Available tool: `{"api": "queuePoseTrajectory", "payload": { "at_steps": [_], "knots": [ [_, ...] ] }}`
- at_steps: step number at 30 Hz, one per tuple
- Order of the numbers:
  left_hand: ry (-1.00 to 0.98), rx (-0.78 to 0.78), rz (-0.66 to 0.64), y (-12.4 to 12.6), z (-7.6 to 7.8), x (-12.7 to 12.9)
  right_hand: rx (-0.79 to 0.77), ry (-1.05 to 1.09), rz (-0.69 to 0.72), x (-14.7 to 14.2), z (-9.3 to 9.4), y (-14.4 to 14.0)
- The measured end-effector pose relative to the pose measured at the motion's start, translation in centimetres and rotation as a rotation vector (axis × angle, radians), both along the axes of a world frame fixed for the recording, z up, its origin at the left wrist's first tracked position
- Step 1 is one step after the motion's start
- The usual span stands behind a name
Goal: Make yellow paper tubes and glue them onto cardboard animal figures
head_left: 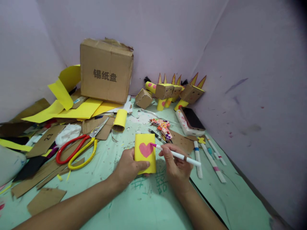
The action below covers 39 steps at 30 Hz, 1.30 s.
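One left hand point(128, 166) holds one yellow piece point(145, 154) bearing one pink heart point(145, 149); one right hand point(176, 169) pinches one marker point(179, 156), tip at the heart. Left of the grip lies one pair of scissors point(93, 134); beyond, one yellow tube point(120, 118), then one large box point(105, 89).

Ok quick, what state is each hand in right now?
Left hand: closed around the yellow piece, thumb on its front.
Right hand: closed on a white marker, pink tip at the pink heart's edge.

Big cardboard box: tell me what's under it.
Yellow sheets stick out from under the cardboard box, white sheets by its right corner; whatever lies farther beneath is covered.
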<state>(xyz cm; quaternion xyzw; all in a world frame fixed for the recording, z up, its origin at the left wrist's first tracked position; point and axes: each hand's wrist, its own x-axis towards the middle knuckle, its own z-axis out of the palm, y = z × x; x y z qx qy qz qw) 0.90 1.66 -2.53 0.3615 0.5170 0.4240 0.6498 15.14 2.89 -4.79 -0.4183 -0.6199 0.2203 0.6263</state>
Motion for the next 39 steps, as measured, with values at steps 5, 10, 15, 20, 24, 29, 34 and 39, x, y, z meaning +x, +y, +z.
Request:
{"api": "queuePoseTrajectory", "payload": {
  "at_steps": [5, 10, 15, 20, 24, 29, 34, 39],
  "knots": [
    [0.012, -0.003, 0.003, 0.02, 0.03, 0.02, -0.023, 0.017, -0.019, 0.1, -0.1, -0.13],
    [0.01, -0.003, 0.007, 0.1, 0.06, 0.0, -0.043, 0.032, -0.036, 0.06, -0.2, -0.05],
    [0.01, -0.002, 0.013, 0.03, 0.19, -0.02, -0.047, 0.029, -0.077, 0.18, -0.11, -0.17],
    [0.003, 0.019, -0.001, -0.01, 0.05, -0.03, -0.029, 0.033, -0.118, 0.46, 0.07, -0.37],
    [0.008, 0.005, 0.007, 0.0, -0.03, -0.02, -0.027, 0.032, -0.045, 0.36, 0.02, -0.27],
    [0.008, -0.003, 0.011, -0.02, 0.09, -0.02, -0.039, 0.018, -0.025, 0.11, -0.11, -0.1],
    [-0.002, 0.003, 0.011, 0.05, 0.17, -0.01, -0.039, 0.026, -0.022, 0.01, 0.05, -0.25],
    [-0.001, 0.012, 0.006, 0.08, -0.08, -0.09, 0.016, 0.065, -0.09, 0.22, 0.38, -0.39]
  ]
}}
